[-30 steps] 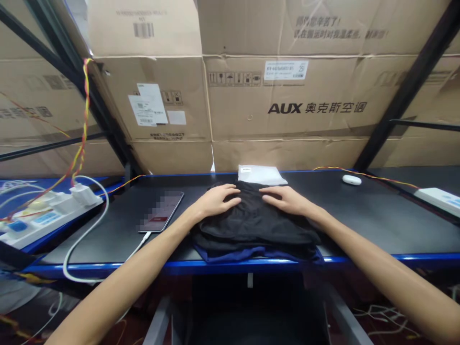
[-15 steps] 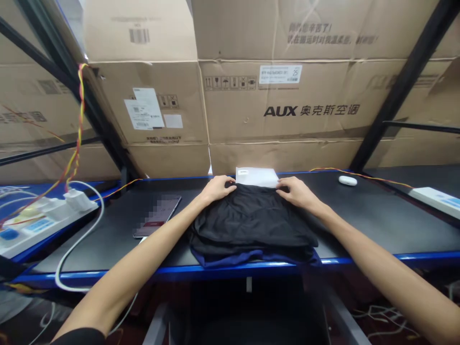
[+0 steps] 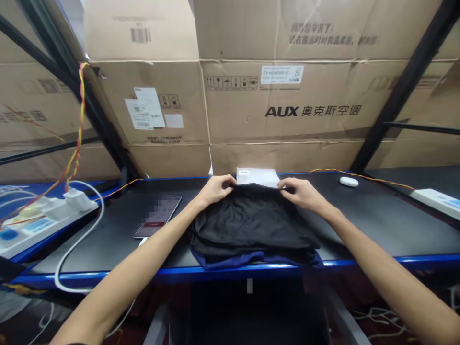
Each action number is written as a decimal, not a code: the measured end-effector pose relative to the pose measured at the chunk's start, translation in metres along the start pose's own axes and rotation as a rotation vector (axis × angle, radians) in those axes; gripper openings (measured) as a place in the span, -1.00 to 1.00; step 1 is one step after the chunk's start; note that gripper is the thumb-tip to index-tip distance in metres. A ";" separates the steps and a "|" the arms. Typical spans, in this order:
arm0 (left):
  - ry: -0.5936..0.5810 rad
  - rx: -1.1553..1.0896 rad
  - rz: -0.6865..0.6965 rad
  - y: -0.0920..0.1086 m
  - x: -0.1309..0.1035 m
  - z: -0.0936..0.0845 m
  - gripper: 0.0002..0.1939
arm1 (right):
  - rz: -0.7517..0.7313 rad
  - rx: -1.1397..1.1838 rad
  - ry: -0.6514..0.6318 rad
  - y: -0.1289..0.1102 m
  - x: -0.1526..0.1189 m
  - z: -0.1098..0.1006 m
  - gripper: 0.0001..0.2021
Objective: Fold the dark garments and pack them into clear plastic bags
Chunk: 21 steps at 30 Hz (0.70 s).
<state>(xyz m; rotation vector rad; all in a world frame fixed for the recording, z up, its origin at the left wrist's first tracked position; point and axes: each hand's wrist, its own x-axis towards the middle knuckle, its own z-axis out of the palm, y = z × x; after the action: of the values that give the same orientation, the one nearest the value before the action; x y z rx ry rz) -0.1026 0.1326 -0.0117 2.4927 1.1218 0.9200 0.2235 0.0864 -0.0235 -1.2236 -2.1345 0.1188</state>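
A piece of black cloth [image 3: 255, 223], perhaps a garment, lies wrinkled near the front of the dark tabletop. Dark blue fabric [image 3: 230, 260] shows beneath its near edge. My left hand [image 3: 215, 190] pinches the cloth's far left corner between thumb and fingers. At the far right corner, my right hand [image 3: 300, 192] grips the same cloth in a pinch. The far edge stretches between both hands, slightly lifted. Just behind it lies a flat white package [image 3: 257, 176] with a small label, its near side hidden by the cloth.
A phone [image 3: 158, 217] lies left of the cloth, partly behind my left forearm. White power strips [image 3: 43, 223] sit at both sides. A small white case [image 3: 348, 181] rests at the back right. Cardboard [image 3: 287, 129] stands behind the table [image 3: 388, 230], between black metal posts.
The far edge of the black cloth has risen slightly between my hands. My right hand has shifted a little to the right; my left hand stays in nearly the same place.
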 end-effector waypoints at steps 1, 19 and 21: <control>-0.014 0.002 0.000 0.001 -0.002 -0.002 -0.81 | 0.004 0.038 -0.009 -0.002 -0.004 -0.003 -0.76; -0.257 0.129 0.175 0.022 -0.041 -0.031 -0.70 | -0.070 0.082 -0.130 -0.019 -0.055 -0.008 -0.68; -0.298 0.023 0.108 0.028 -0.046 -0.043 -0.69 | -0.039 0.197 -0.071 -0.026 -0.061 -0.015 -0.70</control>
<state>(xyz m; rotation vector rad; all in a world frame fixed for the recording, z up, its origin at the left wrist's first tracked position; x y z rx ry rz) -0.1367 0.0788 0.0139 2.6198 0.9143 0.5375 0.2336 0.0200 -0.0322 -1.0772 -2.1483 0.3521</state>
